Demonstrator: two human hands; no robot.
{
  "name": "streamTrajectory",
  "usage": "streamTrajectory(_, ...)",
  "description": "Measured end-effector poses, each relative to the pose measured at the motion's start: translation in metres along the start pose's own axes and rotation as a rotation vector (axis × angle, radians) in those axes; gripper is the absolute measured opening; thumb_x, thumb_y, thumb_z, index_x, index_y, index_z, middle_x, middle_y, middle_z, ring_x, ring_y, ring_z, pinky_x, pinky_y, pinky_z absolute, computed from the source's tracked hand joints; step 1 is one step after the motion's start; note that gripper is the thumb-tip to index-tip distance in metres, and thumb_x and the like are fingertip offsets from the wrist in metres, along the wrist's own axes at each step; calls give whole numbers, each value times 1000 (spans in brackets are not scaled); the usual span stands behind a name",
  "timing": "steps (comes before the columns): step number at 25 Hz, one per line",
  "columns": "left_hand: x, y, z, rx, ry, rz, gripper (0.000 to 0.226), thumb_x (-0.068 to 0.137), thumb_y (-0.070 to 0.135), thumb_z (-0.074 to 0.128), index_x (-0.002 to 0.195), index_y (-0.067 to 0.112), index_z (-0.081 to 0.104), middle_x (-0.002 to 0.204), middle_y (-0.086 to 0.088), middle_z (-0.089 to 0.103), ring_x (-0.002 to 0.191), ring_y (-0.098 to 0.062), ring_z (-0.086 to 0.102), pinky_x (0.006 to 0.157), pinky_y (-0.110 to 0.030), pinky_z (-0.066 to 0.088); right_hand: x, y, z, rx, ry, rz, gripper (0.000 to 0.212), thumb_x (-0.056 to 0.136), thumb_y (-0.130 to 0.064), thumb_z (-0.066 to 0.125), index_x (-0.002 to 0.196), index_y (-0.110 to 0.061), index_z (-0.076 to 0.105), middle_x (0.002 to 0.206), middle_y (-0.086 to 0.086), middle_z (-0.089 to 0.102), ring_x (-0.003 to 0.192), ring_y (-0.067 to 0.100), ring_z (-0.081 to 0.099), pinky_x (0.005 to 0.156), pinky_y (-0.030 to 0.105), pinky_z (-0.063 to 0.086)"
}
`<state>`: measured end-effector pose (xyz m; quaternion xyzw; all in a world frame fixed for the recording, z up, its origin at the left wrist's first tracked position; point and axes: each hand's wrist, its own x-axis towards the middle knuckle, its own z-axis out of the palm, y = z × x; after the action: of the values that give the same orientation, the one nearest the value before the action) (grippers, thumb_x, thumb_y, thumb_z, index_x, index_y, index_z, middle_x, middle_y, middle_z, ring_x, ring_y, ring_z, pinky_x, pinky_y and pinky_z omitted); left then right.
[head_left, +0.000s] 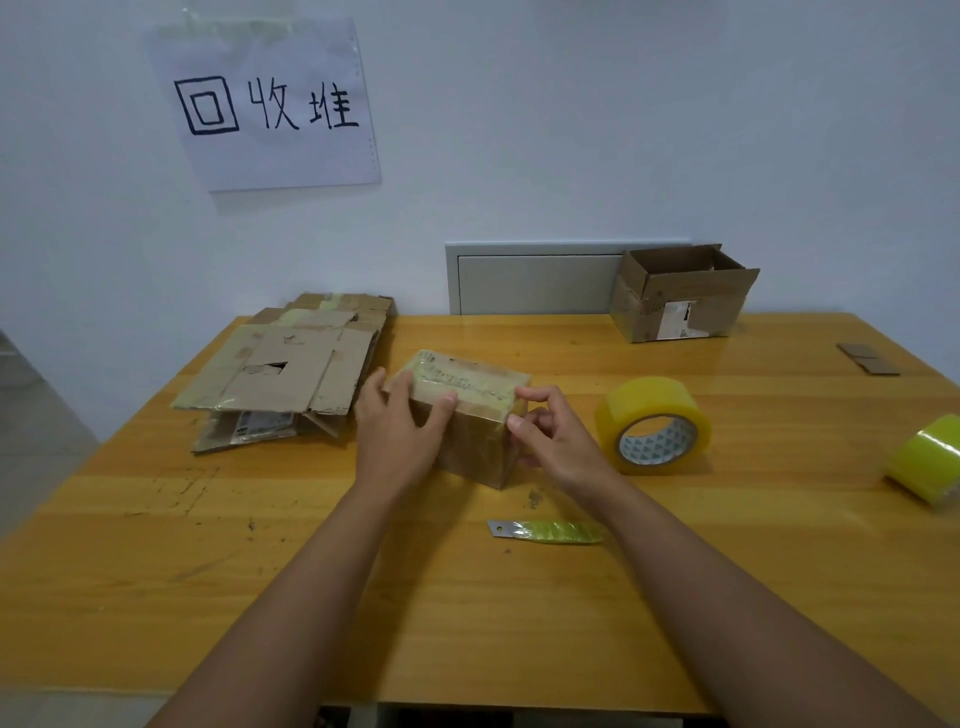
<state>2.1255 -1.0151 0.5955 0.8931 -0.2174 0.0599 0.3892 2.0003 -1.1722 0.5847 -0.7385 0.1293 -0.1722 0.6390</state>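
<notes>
Control: Status of the work, please.

Operator: Reporting from my remote view. The taped box sits on the worktop, centre, just ahead of me. It lies between the flattened cardboard on the left and the tape roll on the right. My left hand grips its left end, fingers curled over the near top edge. My right hand is curled at the right end, thumb and forefinger pinching the upper corner. Whether they have a tape edge or only the card, I cannot tell.

Control: Step in hand?

Operator: I judge it as the start of opening: box steadied, 2 hands working at the seal. Flaps are closed, tape looks intact.

Control: Next move?

Operator: Either lift a tape end at that corner, or free my right hand for the wrapped blade lying near my right forearm. In both cases the left hand must hold the box against sliding.
</notes>
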Motion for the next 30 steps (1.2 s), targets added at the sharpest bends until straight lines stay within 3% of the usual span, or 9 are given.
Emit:
streamTrajectory(3, -9, 9, 0, 79, 162, 193, 45, 97, 50, 49, 129, 20, 57, 141, -9, 36, 129, -25, 30, 106, -50, 37, 5, 4, -2, -354, 112, -158, 27, 88, -39, 69, 111, -38, 54, 113, -4, 42, 113, 16, 45, 93, 24, 41)
streamTrajectory(5, -22, 12, 9, 3, 148, 315, 44, 95, 54, 44, 113, 18, 61, 125, -3, 49, 121, -19, 35, 101, -46, 42, 12, 1, -4, -471, 121, -231, 27, 85, -41, 71, 106, -36, 55, 129, -4, 35, 127, 14, 34, 106, 28, 33)
streamTrajectory(6, -28, 12, 15, -26, 104, 329, 50, 92, 59, 42, 113, 17, 60, 126, -1, 50, 127, -20, 34, 106, -43, 39, 14, -1, -4, -484, 92, -250, 27, 86, -38, 71, 106, -35, 54, 135, -4, 34, 130, 13, 33, 109, 32, 33)
streamTrajectory(9, -31, 5, 25, -65, 9, 323, 65, 91, 63, 39, 131, 13, 50, 148, -3, 39, 149, -20, 14, 113, -33, 23, 15, 3, -2, -485, 64, -326, 28, 91, -26, 67, 117, -27, 55, 130, -8, 38, 121, 9, 43, 99, 41, 48)
streamTrajectory(15, -28, -3, 26, -134, -123, 331, 65, 96, 51, 38, 148, 12, 31, 164, 0, 11, 150, -8, -7, 115, -24, 9, 19, 10, -4, -537, 173, -377, 30, 91, -17, 66, 121, -17, 62, 121, -9, 41, 110, 10, 50, 90, 39, 52)
streamTrajectory(18, -26, -3, 29, -148, -111, 330, 61, 99, 44, 39, 148, 10, 30, 164, -2, 12, 150, -8, -8, 116, -23, 7, 20, 11, -3, -522, 180, -389, 30, 91, -16, 67, 120, -15, 64, 121, -9, 43, 110, 12, 52, 90, 39, 52)
streamTrajectory(24, -27, 4, 32, -105, -18, 332, 67, 95, 52, 27, 142, 6, 38, 159, -8, 27, 149, -11, 3, 114, -22, 13, 19, 9, -2, -537, 179, -362, 29, 92, -19, 66, 121, -16, 64, 122, -10, 44, 107, 10, 52, 90, 31, 51)
streamTrajectory(27, -28, 1, 32, -109, -39, 341, 67, 94, 52, 27, 144, 8, 35, 161, -5, 21, 150, -12, 0, 113, -20, 11, 18, 7, -4, -443, 165, -327, 21, 96, -22, 61, 116, -23, 66, 118, -7, 51, 103, 4, 53, 91, 24, 49)
streamTrajectory(30, -30, 4, 38, -204, -58, 306, 57, 96, 38, 35, 144, 7, 32, 162, -5, 16, 151, -14, -1, 120, -30, 14, 16, 4, -3, -281, 139, -199, 21, 98, -18, 57, 111, -33, 64, 117, -5, 55, 104, 4, 54, 91, 28, 50)
